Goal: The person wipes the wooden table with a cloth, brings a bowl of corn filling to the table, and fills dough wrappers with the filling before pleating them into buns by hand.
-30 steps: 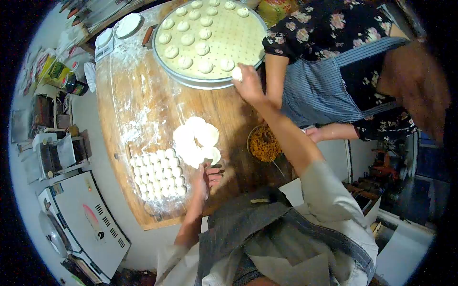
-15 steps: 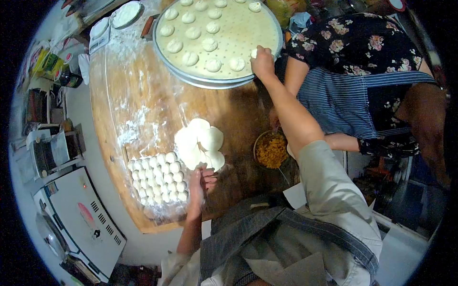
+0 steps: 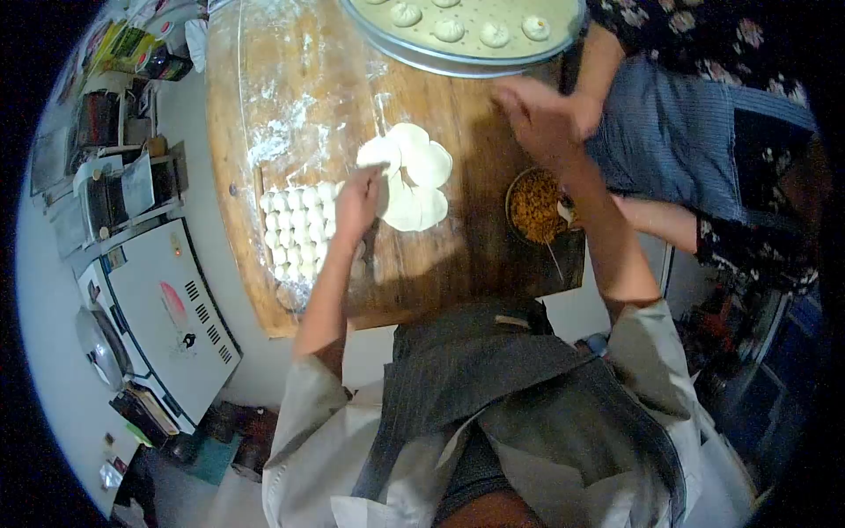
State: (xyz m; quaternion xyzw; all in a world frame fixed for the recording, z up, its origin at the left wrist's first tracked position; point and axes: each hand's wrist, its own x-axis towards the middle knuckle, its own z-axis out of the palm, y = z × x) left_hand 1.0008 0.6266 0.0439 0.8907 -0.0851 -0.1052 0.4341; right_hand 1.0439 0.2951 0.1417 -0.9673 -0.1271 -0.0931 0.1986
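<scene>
My left hand (image 3: 359,201) is at the left edge of the ring of flat dough wrappers (image 3: 426,165), its fingers on or just over one; what they grip is too small to tell. Blurred by motion, my right hand (image 3: 539,123) is raised over the table below the steamer tray (image 3: 471,49), fingers extended and nothing seen in them. Pleated buns (image 3: 495,35) sit on that tray, the rightmost (image 3: 536,28) near its edge. Rows of small dough pieces (image 3: 299,231) lie left of the wrappers. A bowl of orange-brown filling (image 3: 533,208) stands below my right hand.
At the right stands a co-worker in a striped apron (image 3: 660,132), one hand (image 3: 568,211) at the bowl's edge and an arm close to my right hand. Flour (image 3: 290,123) dusts the wooden table (image 3: 475,264). A white appliance (image 3: 167,317) stands at the lower left.
My right hand has let go of a bun on the tray and drawn back towards me. My left hand has moved up along the wrappers' left side. The camera view has tilted down.
</scene>
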